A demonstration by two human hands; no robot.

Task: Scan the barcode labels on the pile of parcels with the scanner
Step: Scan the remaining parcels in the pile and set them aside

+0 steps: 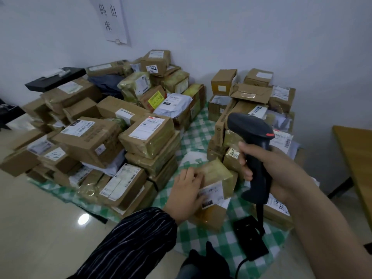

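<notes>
Right hand (pixel 278 168) grips scanner (pixel 249 125); left hand (pixel 186 190) flat on parcel (pixel 217 174); scanner aimed elsewhere, may catch neighbouring label (pixel 281 138).

**A makeshift parcel storeroom.**

Taped cardboard parcels (pixel 94 141) with printed shipping labels (pixel 145 127) are heaped in two piles on a green-checked cloth (pixel 198 135) spread over a glossy floor (pixel 40 218); a paper notice (pixel 110 19) in large Chinese characters hangs on the bare white wall (pixel 241 37), a black handheld barcode scanner (pixel 249 125) is held above the boxes, and a wooden table (pixel 356 150) stands at the right edge.
</notes>
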